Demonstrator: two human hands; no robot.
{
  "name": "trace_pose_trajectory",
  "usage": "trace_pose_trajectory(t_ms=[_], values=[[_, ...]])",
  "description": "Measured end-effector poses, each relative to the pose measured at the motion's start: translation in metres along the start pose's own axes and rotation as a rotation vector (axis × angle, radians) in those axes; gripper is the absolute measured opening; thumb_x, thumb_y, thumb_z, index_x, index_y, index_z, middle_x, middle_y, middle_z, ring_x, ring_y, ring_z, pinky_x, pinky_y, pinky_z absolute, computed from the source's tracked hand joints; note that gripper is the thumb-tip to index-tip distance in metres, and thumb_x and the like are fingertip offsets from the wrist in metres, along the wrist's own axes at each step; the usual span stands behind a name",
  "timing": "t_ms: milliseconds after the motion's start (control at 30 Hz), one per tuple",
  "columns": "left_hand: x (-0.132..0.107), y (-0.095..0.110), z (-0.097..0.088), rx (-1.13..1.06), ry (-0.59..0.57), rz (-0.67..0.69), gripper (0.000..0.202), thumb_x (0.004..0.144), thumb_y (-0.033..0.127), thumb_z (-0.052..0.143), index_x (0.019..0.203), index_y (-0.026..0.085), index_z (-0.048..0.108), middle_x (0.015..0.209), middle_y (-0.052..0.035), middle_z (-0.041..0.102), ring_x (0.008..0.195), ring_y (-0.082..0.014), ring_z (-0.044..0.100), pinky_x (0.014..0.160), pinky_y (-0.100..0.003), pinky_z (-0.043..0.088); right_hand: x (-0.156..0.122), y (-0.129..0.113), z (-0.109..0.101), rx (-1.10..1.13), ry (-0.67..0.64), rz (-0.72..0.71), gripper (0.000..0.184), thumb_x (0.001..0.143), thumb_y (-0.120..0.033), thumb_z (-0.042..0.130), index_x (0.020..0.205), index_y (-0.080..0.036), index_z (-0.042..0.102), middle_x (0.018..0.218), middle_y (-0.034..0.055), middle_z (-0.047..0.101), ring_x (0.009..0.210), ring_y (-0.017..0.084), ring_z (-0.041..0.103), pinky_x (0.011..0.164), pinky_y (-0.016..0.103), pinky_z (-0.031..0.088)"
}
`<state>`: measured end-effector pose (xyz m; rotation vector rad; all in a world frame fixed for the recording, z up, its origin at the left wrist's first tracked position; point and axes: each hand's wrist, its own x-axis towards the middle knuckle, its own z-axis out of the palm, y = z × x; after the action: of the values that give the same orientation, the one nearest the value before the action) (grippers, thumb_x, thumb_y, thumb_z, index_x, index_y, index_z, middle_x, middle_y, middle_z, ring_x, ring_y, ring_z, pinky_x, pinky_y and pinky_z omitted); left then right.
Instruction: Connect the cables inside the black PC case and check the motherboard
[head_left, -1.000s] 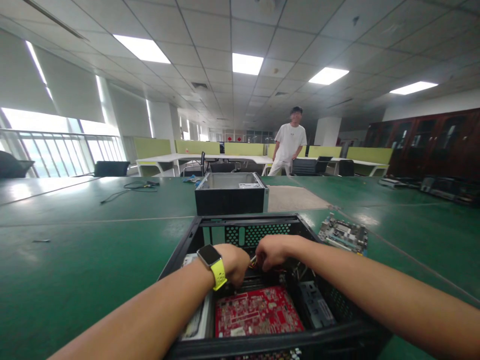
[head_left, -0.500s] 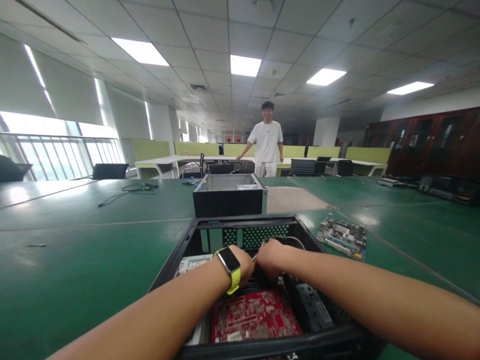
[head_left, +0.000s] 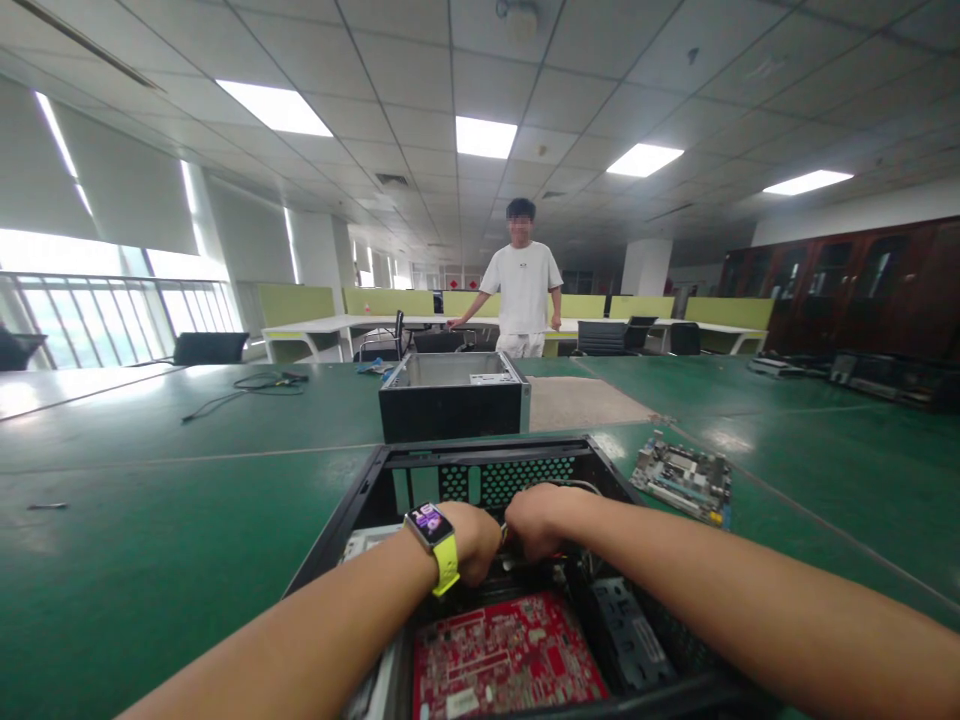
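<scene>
A black computer case (head_left: 330, 525) lies open in front of me, with both of my hands inside it. My left hand (head_left: 474, 543), with a yellow-banded smartwatch on its wrist, is curled closed near the case's middle. Right beside it, my right hand (head_left: 534, 520) is also closed, its fingertips pointing down and hidden. A thin cable (head_left: 503, 534) shows between the two hands, which appear to pinch it. Another pale cable (head_left: 589, 486) loops behind my right hand. Nearer to me, a red circuit board (head_left: 506, 655) lies in the case beside a grey metal bracket (head_left: 630, 630).
Behind the case stands a second open computer case (head_left: 454, 412). To the right lies a motherboard (head_left: 684, 478) on the green table (head_left: 187, 560). Loose cables (head_left: 251, 390) and a small metal piece (head_left: 47, 506) lie on the left. A person (head_left: 523, 285) stands beyond the table.
Both hands stay close together in the case, with my left hand shifted slightly. The watch screen has lit up. The view has moved a little, and the person beyond stands slightly nearer.
</scene>
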<state>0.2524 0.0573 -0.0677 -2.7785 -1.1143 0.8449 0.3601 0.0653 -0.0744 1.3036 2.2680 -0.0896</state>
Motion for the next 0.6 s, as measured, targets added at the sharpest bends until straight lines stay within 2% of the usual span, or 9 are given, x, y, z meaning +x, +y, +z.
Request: trace_pose_trajectory(t_ms=[100,267,400,500,600], values=[[-0.015,-0.009,-0.012,0.018,-0.054,-0.036,0.019,0.064,0.016,0.069,0.082,0.009,0.072,0.084,-0.0167,0.071,0.075,-0.0312,0.068,0.063,-0.034,0.056,-0.001,0.009,-0.002,0.042,-0.045,-0.069,0.031,0.067,-0.031,0.064,0.092,-0.014,0.073,0.091,0.0108,0.07,0.08,0.025,0.066,0.06,0.028,0.047],[-0.023,-0.02,-0.019,0.009,-0.009,-0.071,0.029,0.063,0.018,0.072,0.092,0.015,0.071,0.095,-0.013,0.071,0.086,-0.0302,0.067,0.069,-0.032,0.055,0.003,0.022,-0.001,0.158,-0.047,-0.128,0.031,0.073,-0.029,0.056,0.097,-0.016,0.07,0.092,0.006,0.07,0.08,0.02,0.064,0.058,0.025,0.044],[-0.021,-0.018,-0.016,0.002,0.002,-0.079,0.032,0.061,0.02,0.075,0.093,0.017,0.071,0.095,-0.0124,0.071,0.086,-0.0306,0.067,0.071,-0.034,0.056,0.006,0.025,0.002,0.272,-0.115,-0.125,0.032,0.071,-0.031,0.058,0.097,-0.015,0.068,0.082,0.0033,0.069,0.069,0.017,0.064,0.053,0.023,0.044],[-0.02,-0.01,-0.015,-0.002,-0.031,-0.07,0.03,0.06,0.022,0.076,0.089,0.017,0.071,0.09,-0.0113,0.071,0.081,-0.0293,0.067,0.072,-0.033,0.056,0.007,0.023,0.005,0.347,-0.141,-0.12,0.039,0.066,-0.034,0.063,0.1,-0.016,0.065,0.081,0.0017,0.068,0.067,0.016,0.063,0.051,0.022,0.044],[-0.019,-0.005,-0.015,-0.003,-0.045,-0.052,0.036,0.058,0.025,0.079,0.092,0.017,0.071,0.089,-0.0112,0.072,0.08,-0.0293,0.068,0.073,-0.034,0.056,0.009,0.022,0.007,0.4,-0.165,-0.109,0.043,0.063,-0.035,0.067,0.101,-0.016,0.065,0.079,0.0003,0.067,0.067,0.016,0.063,0.052,0.022,0.046]])
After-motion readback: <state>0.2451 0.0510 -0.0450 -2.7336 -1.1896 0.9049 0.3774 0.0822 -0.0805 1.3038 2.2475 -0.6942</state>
